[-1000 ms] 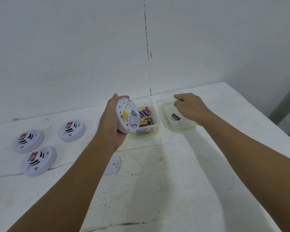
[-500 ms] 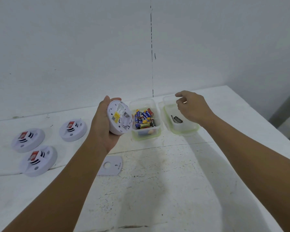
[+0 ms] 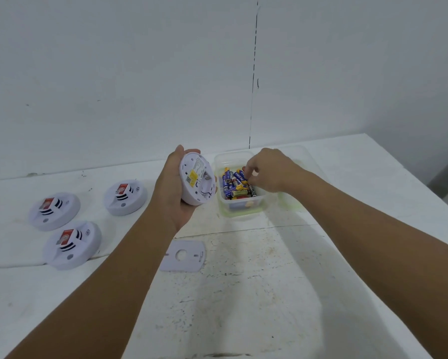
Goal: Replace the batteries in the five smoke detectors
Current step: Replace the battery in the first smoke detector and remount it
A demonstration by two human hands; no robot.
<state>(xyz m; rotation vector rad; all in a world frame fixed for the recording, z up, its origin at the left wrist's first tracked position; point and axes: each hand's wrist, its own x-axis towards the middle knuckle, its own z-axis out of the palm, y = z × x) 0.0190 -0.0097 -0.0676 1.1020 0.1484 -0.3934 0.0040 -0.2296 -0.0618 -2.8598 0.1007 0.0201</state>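
My left hand (image 3: 169, 193) holds a white smoke detector (image 3: 197, 181) tilted on edge, its back with a yellow label and open battery bay facing me. Its flat back cover (image 3: 184, 256) lies on the table below. My right hand (image 3: 269, 169) reaches into a clear container (image 3: 241, 212) holding several blue batteries (image 3: 234, 186), fingertips pinched among them; whether a battery is gripped is unclear. Three more detectors lie face up at the left: (image 3: 54, 210), (image 3: 125, 196), (image 3: 71, 244).
A second clear container (image 3: 307, 161) stands right of the first, mostly hidden behind my right hand. The white table (image 3: 243, 307) meets a white wall at the back and ends at an edge on the right.
My right hand has moved left from the right container to the battery container. The left hand still holds the detector, shifted slightly.
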